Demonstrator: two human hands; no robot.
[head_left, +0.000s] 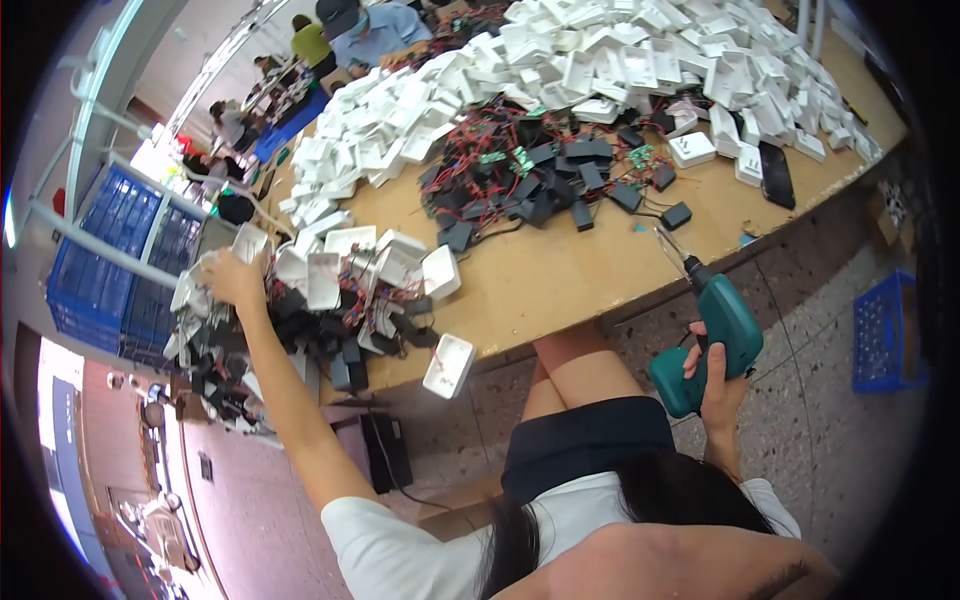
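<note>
Reaching over the white cases point(251, 240) in the head view, the left fingers point(213, 268) hid their grip; I could not tell whether they held one. The right fingers point(716, 364) were wrapped around a green drill point(733, 318), its bit pointing from them toward the bench point(545, 287). Red wires point(352, 300) right of the left fingers might have snagged if a case was pulled out. A bump could have tipped the lone case point(449, 366) at the bench edge, between both sets of fingers. No lettering was readable on the drill.
</note>
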